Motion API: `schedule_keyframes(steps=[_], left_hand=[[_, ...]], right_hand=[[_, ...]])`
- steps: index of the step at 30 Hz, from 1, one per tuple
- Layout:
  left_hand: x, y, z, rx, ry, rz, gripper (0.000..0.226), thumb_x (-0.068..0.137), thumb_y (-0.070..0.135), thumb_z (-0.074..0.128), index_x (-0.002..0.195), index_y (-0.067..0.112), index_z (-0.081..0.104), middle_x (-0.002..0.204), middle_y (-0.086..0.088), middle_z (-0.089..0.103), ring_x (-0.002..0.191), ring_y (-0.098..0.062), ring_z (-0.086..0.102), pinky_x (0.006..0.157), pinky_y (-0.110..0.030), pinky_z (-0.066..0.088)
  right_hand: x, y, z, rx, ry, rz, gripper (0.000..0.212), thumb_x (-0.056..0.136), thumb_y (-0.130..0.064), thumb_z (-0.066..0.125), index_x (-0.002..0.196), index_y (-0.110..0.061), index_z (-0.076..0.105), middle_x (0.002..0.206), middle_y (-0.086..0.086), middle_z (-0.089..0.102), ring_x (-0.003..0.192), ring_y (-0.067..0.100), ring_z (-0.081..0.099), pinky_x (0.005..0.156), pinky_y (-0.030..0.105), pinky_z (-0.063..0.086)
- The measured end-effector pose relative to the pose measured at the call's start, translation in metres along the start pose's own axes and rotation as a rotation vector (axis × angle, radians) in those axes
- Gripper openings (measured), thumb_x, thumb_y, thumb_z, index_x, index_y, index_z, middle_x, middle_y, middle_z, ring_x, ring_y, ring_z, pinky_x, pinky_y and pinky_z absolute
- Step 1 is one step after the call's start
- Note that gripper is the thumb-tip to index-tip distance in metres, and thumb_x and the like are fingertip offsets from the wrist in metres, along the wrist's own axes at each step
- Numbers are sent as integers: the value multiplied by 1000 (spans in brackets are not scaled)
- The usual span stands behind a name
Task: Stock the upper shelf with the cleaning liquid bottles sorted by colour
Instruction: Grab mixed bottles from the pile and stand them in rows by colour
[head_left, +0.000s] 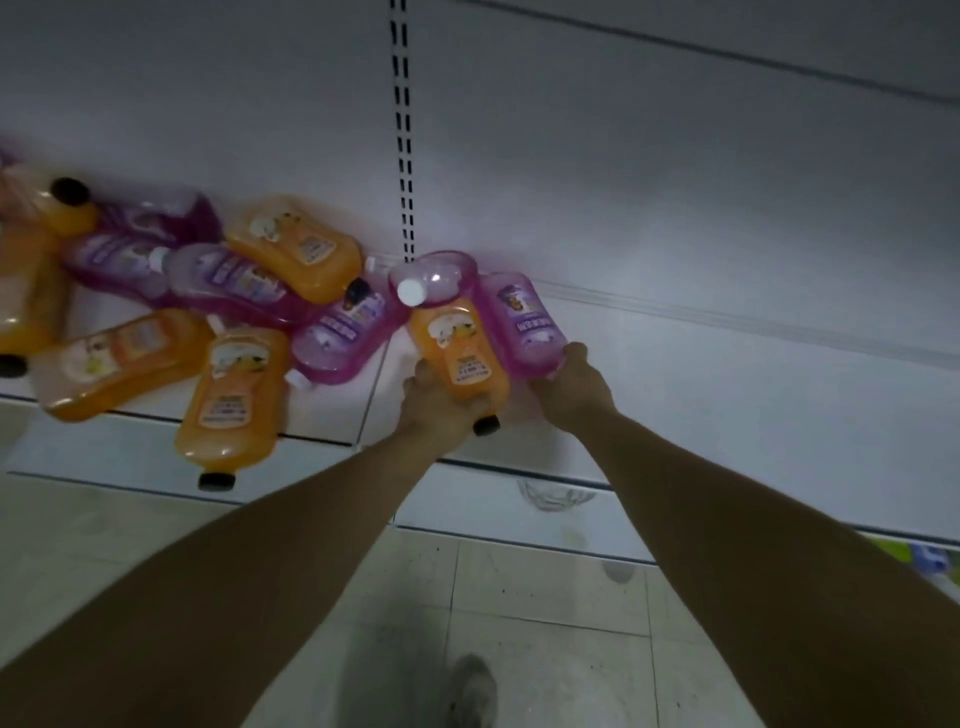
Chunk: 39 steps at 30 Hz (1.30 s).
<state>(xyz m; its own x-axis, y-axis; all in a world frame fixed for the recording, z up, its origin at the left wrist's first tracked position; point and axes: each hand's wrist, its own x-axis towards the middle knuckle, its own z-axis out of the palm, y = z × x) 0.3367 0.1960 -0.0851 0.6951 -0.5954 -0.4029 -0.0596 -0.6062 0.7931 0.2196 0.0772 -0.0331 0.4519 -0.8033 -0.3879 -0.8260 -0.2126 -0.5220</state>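
White shelf (727, 374), bottle (462, 358) per hand (441, 402)

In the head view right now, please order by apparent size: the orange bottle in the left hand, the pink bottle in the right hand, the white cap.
1. orange bottle and pink bottle: alike, not ranked
2. white cap: smallest

The light is dim and cool; bottles (130, 291) far left of the fingers are blurred, edges bend, floor (519, 597) is dark.

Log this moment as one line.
left hand: grips orange bottle | right hand: grips pink bottle | shelf: mixed bottles lying, unsorted
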Motion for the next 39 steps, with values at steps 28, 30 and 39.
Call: schedule_keyframes(steps=[28,30,39], left_hand=[[-67,71,-92,462,46,392,60,73,15,75,125,16,46,117,-3,49,105,-19,52,76,-25,42],[-65,76,-82,358,127,405,44,72,15,74,109,16,51,103,0,50,96,-17,54,75,-24,41],[-64,79,-31,124,34,418,83,76,10,74,144,23,28,138,-1,46,121,-16,48,94,-22,37]], right_hand=[[-72,5,-33,24,150,-393,63,88,-29,65,144,-29,35,128,15,41,105,34,56,92,34,44],[-67,14,-33,76,149,-370,70,85,-27,69,145,-31,32,129,12,46,110,32,56,94,34,44],[-58,39,-25,343,105,-278,84,83,-19,73,149,-33,23,135,3,53,119,26,53,97,28,42]])
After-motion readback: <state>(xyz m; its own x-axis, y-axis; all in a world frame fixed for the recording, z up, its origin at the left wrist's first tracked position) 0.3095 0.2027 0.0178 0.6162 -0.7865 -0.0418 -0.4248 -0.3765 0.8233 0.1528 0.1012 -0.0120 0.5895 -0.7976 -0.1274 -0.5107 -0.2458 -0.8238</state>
